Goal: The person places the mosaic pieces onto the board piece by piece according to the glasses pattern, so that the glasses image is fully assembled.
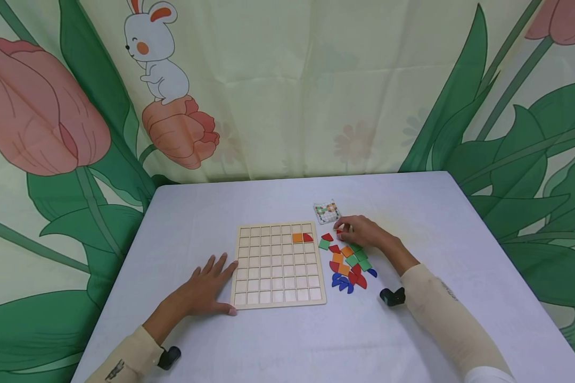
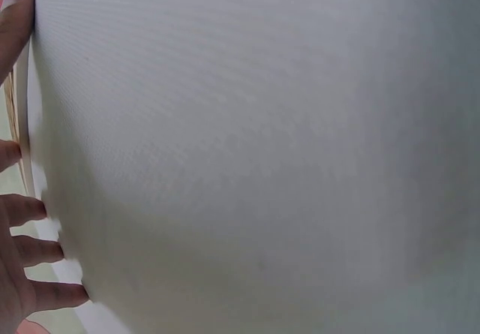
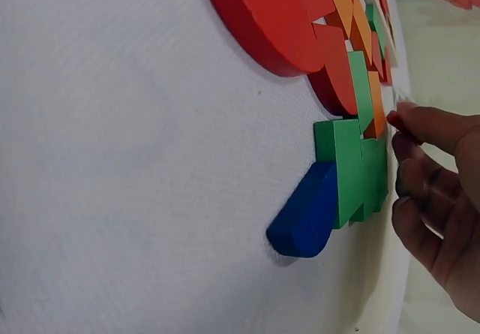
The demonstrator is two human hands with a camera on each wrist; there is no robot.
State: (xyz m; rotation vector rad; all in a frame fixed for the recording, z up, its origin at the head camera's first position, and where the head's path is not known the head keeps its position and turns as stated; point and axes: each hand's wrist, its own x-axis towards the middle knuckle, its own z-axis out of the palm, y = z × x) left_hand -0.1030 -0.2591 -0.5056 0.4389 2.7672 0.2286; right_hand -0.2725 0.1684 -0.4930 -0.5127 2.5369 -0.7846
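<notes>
A wooden grid board [image 1: 271, 262] lies on the table, with an orange square [image 1: 297, 238] and a red quarter-round piece [image 1: 307, 237] side by side in its upper right cells. My left hand [image 1: 206, 287] is spread at the board's left edge, its thumb and fingertips against the frame. Beyond the loose pieces, my right hand [image 1: 364, 232] pinches a small red piece [image 3: 395, 121] between thumb and forefinger; its exact shape is mostly hidden. Green squares [image 3: 351, 173] and a blue half-round piece [image 3: 304, 212] lie near that hand.
Right of the board is a loose pile of red, orange, green and blue pieces [image 1: 344, 269]. A small printed pattern card [image 1: 327, 211] lies behind it. White cloth [image 1: 287, 346] covers the table, and a printed curtain [image 1: 287, 96] hangs at the back.
</notes>
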